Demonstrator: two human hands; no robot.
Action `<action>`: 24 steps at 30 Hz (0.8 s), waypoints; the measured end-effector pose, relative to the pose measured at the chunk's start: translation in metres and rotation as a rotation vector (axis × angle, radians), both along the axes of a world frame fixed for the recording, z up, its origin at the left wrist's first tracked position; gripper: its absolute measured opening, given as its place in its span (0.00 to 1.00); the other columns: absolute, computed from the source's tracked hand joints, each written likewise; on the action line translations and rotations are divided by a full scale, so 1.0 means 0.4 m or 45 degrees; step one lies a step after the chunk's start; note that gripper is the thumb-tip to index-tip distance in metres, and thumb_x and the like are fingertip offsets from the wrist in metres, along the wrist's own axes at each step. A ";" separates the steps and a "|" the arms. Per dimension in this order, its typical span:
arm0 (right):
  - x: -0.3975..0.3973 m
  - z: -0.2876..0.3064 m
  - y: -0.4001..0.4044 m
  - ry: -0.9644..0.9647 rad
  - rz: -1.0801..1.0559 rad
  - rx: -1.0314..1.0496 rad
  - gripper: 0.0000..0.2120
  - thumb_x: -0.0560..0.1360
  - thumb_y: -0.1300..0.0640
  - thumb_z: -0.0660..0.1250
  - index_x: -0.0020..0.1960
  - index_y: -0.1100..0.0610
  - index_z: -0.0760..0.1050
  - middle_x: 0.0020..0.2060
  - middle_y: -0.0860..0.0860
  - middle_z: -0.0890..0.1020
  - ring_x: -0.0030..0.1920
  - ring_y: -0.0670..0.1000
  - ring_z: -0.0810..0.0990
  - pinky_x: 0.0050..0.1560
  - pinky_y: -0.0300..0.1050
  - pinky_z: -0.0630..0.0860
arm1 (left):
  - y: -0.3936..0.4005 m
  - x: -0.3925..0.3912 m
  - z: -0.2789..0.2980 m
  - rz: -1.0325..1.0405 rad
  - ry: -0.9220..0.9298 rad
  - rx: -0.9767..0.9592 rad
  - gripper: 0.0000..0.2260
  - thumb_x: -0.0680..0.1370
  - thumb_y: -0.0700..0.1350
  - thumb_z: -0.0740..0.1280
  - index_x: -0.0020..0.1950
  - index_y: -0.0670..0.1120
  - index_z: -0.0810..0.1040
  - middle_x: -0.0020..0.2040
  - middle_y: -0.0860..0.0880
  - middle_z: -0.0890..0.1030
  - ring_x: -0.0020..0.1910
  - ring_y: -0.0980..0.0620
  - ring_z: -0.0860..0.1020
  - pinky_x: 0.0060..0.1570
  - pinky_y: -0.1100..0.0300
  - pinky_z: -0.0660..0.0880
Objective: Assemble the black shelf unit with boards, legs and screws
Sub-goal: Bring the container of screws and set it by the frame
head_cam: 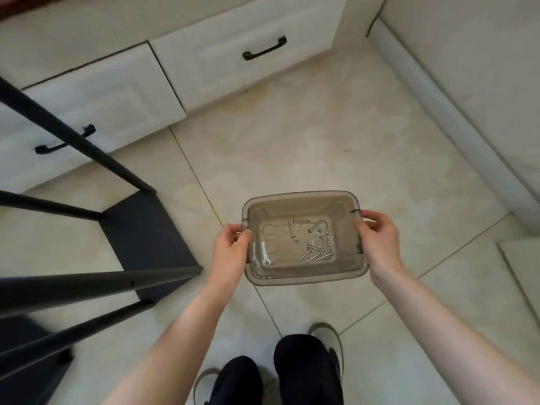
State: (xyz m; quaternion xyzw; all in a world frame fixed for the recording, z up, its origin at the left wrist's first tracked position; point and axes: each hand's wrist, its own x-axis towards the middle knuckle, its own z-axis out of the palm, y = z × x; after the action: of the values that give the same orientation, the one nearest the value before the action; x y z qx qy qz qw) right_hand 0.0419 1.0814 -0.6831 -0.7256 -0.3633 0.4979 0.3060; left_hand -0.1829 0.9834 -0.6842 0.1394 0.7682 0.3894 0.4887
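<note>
Loose screws (314,252) and washers (324,235) lie in a clear bin (304,277) between the hands. Left hand (230,249) and right hand (377,241) each grip an end rim. The black shelf unit (140,238) stands on the floor left of the left hand.

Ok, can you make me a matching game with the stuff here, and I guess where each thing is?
Things:
1. screws
2. bin
3. shelf board
4. handle

Places:
A. on a white drawer
B. lying on the floor, black legs joined to it
C. held at its two ends by the left hand and right hand
D. loose on the bottom of the clear bin

Pairs: 1-D, 2-C, 3-B, 4-A
</note>
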 end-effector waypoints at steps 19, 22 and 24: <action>-0.074 -0.323 0.069 -0.010 0.334 0.119 0.03 0.78 0.59 0.68 0.51 0.57 0.78 0.32 0.51 0.77 0.20 0.39 0.73 0.20 0.33 0.67 | -0.067 -0.065 -0.300 0.062 0.010 0.053 0.07 0.81 0.43 0.67 0.51 0.41 0.72 0.39 0.44 0.76 0.31 0.52 0.76 0.32 0.60 0.79; -0.076 -0.331 0.068 -0.006 0.377 0.135 0.04 0.77 0.58 0.69 0.51 0.57 0.79 0.33 0.50 0.79 0.22 0.39 0.74 0.22 0.33 0.69 | -0.087 -0.061 -0.315 0.071 -0.021 0.059 0.06 0.82 0.42 0.66 0.50 0.40 0.73 0.35 0.46 0.77 0.25 0.56 0.77 0.30 0.60 0.80; -0.076 -0.329 0.071 -0.013 0.408 0.134 0.06 0.77 0.56 0.69 0.52 0.57 0.80 0.35 0.50 0.79 0.24 0.38 0.75 0.25 0.33 0.71 | -0.099 -0.065 -0.319 0.066 -0.072 0.048 0.07 0.82 0.43 0.66 0.51 0.40 0.74 0.37 0.45 0.79 0.27 0.55 0.79 0.31 0.60 0.80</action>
State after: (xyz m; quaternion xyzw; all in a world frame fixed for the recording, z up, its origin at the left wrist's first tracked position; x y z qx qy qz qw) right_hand 0.0113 1.1099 -0.8147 -0.6439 -0.5014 0.5170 0.2585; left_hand -0.2090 0.9437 -0.8118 0.1175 0.7500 0.4203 0.4970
